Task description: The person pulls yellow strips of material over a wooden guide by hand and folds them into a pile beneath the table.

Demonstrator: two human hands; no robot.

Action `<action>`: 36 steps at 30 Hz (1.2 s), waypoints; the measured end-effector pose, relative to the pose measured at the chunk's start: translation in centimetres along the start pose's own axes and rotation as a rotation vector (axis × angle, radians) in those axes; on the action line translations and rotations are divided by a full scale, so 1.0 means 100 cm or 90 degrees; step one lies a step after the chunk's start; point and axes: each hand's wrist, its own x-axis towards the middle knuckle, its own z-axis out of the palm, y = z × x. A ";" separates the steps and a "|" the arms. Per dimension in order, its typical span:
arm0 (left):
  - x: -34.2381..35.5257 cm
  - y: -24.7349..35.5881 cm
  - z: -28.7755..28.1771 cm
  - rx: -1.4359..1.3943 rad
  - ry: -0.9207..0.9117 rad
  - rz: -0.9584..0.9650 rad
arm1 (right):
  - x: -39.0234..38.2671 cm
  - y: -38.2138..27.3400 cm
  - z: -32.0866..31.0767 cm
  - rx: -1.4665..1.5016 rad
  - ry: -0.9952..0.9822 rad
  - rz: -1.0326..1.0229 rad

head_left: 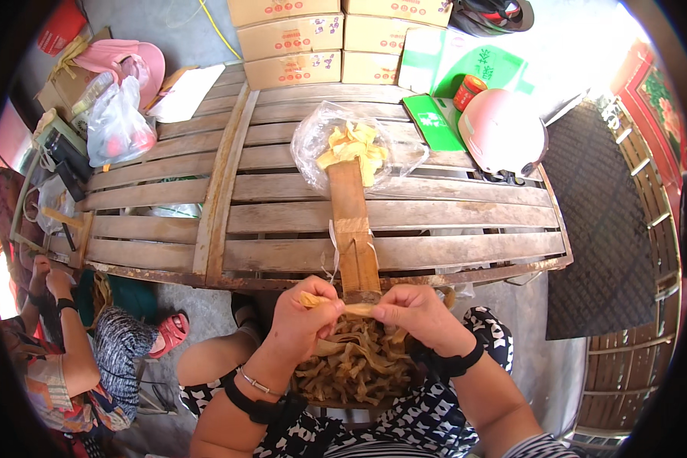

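Note:
Between my two hands a pale yellow, leaf-like strip [358,310] is pulled across, just below the near end of a bamboo board [356,263]. My left hand [304,317] pinches one end, with a crumpled yellow piece [311,300] showing above its fingers. The thumb and fingers of my right hand [422,316] close on the other end. Under my hands, a heap of brown, twisted strips [351,366] lies at my lap; its container is mostly hidden. At the board's far end, more yellow pieces [351,145] sit on a clear plastic bag [307,149].
The board rests on a slatted wooden table [298,217] with a rusty metal edge. Cardboard boxes [294,42], a pink helmet [504,131] and a green packet [433,124] stand at the back. Bags [120,126] lie far left. Another person [72,359] sits at left.

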 end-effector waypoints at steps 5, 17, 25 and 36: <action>0.028 -0.009 -0.001 0.114 0.095 0.027 | 0.032 0.029 -0.005 -0.148 0.200 -0.233; 0.023 0.012 0.001 0.348 0.218 0.151 | 0.014 -0.026 0.002 -0.044 0.479 -0.623; -0.004 0.032 0.013 0.281 0.078 0.165 | -0.018 -0.061 0.012 -0.301 0.219 -0.730; -0.019 0.012 0.038 0.380 -0.406 -0.278 | 0.001 -0.016 0.011 -0.285 -0.056 -0.576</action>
